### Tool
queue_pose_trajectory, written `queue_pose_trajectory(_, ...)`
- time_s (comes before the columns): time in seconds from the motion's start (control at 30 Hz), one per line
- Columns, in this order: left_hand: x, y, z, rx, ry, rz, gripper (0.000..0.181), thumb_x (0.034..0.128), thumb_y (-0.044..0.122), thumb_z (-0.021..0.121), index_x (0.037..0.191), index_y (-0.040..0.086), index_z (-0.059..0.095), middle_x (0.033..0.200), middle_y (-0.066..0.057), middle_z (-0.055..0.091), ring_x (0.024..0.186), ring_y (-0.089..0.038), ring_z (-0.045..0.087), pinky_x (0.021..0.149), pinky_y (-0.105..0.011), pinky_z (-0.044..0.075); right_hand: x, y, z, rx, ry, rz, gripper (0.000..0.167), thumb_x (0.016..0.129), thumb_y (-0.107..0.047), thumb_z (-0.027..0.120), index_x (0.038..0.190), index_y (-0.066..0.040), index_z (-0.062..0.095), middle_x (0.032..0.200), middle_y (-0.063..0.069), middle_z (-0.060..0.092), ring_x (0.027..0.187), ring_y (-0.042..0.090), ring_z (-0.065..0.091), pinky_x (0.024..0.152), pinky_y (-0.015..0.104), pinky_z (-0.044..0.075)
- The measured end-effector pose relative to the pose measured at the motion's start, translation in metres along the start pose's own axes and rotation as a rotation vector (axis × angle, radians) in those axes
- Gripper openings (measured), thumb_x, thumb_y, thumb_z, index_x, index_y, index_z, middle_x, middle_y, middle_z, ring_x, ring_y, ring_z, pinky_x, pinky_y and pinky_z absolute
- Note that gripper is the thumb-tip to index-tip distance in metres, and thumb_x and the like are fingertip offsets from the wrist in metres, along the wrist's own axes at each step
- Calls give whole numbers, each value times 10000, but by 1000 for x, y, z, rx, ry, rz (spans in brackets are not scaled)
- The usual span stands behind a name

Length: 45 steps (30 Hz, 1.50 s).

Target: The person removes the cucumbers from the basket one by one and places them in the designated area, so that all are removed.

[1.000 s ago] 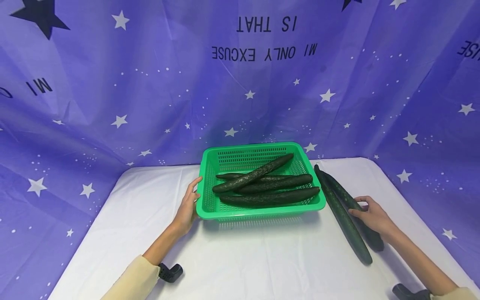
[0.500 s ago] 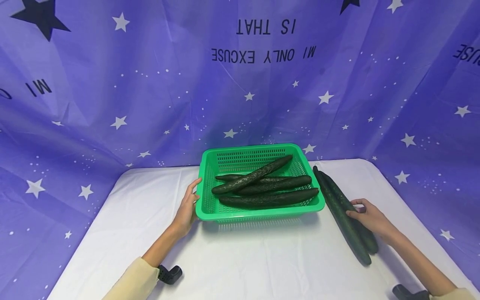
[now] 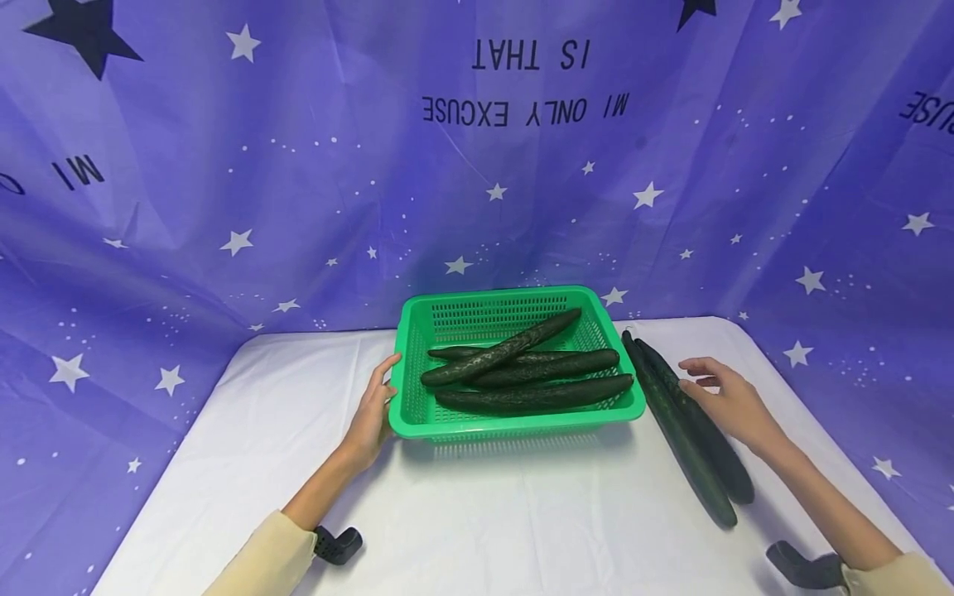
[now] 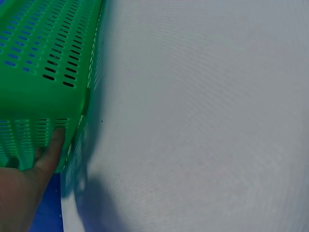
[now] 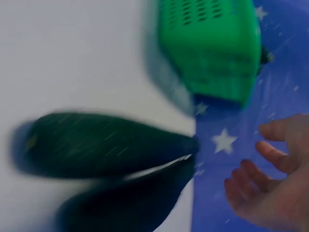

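Note:
In the head view, a green plastic basket holds several dark green cucumbers, one lying across the others. My left hand is at its left end; the left wrist view shows an extended finger touching the slotted wall. To the right of the basket, two long cucumbers lie side by side on the table: a nearer one and an outer one. Above the outer one hovers my right hand, its fingers spread and holding nothing. The right wrist view, blurred, shows that hand apart from both cucumbers.
A white cloth covers the table. A purple curtain with stars and lettering hangs behind it and along both sides. Black wrist devices sit at both forearms.
My right hand has let go of the outer cucumber and risen, fingers opening. That cucumber has shifted slightly left against its neighbour. My left hand and the basket have stayed in place.

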State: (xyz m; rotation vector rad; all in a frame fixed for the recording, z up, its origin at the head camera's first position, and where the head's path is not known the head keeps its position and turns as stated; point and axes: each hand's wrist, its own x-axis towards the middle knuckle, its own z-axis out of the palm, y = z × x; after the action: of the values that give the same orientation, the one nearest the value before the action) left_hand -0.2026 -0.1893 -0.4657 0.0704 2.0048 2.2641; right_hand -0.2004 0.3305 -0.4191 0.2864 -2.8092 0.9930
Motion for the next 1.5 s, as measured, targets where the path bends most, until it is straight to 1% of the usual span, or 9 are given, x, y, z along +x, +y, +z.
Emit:
queue_pose_trajectory(0.13, 0, 1, 0, 2, -2, 5, 649, 941, 133, 296, 1574, 259, 227, 1366, -234, 400, 992, -344, 575, 716, -360, 529, 11, -27, 1, 58, 48, -100, 339, 996, -176, 606, 1285, 1, 594, 1246, 222, 611, 1064, 201, 597, 811, 161, 479)
queue_pose_trajectory(0.23, 0, 0, -1, 4, -1, 4, 647, 942, 131, 293, 1574, 256, 225, 1362, -237, 405, 993, -346, 577, 715, -359, 528, 19, -49, 4, 107, 44, -165, 315, 989, -155, 619, 1269, -13, 608, 1237, 192, 625, 1071, 159, 589, 820, 73, 421)
queue_pose_trajectory(0.4, 0, -1, -1, -1, 1, 3, 649, 942, 131, 283, 1575, 258, 222, 1361, -245, 414, 1013, -366, 573, 714, -364, 532, 32, -78, 14, 163, -34, -258, 310, 985, -126, 625, 1282, -41, 608, 1231, 152, 636, 1087, 294, 613, 862, 138, 459)
queue_pose_trajectory(0.53, 1, -1, 0, -6, -4, -1, 645, 946, 134, 281, 1575, 261, 218, 1362, -249, 409, 1023, -378, 574, 717, -380, 538, 42, -90, 26, 204, -134, -305, 311, 986, -133, 625, 1292, -77, 611, 1232, 111, 640, 1078, 255, 628, 884, 254, 502)
queue_pose_trajectory(0.67, 2, -1, 0, -7, -7, 2, 645, 948, 132, 285, 1577, 256, 216, 1359, -248, 405, 1010, -354, 578, 720, -375, 536, 52, -98, 39, 193, -258, -340, 318, 974, -138, 645, 1290, -112, 621, 1229, 110, 646, 1097, 245, 624, 889, 349, 517)
queue_pose_trajectory(0.87, 2, 0, 0, -8, -1, 10, 647, 945, 128, 285, 1575, 261, 220, 1365, -240, 403, 1019, -351, 563, 716, -367, 533, 68, -110, 54, 149, -499, -358, 378, 961, -116, 655, 1323, -25, 591, 1233, 153, 634, 1128, 299, 604, 895, 398, 515)
queue_pose_trajectory(1.0, 1, -1, -1, -6, -1, 10, 647, 944, 129, 282, 1574, 258, 218, 1374, -239, 400, 1026, -349, 565, 722, -374, 533, 77, -113, 61, 176, -601, -340, 393, 953, -61, 649, 1330, 20, 575, 1261, 194, 612, 1148, 335, 596, 919, 374, 512)
queue_pose_trajectory(1.27, 2, -2, -1, -8, -11, 4, 648, 943, 136, 291, 1575, 256, 219, 1351, -249, 402, 969, -329, 578, 704, -361, 527, 87, -117, 76, 200, -722, -322, 397, 942, -42, 656, 1328, 16, 587, 1382, 198, 528, 1241, 380, 530, 939, 332, 503)
queue_pose_trajectory(1.5, 1, -1, -1, -1, -11, 7, 643, 946, 137, 290, 1574, 254, 221, 1357, -249, 400, 941, -319, 589, 682, -344, 527, 90, -124, 89, 128, -789, -291, 390, 944, -111, 671, 1328, -70, 616, 1411, 148, 520, 1254, 351, 526, 960, 431, 487)
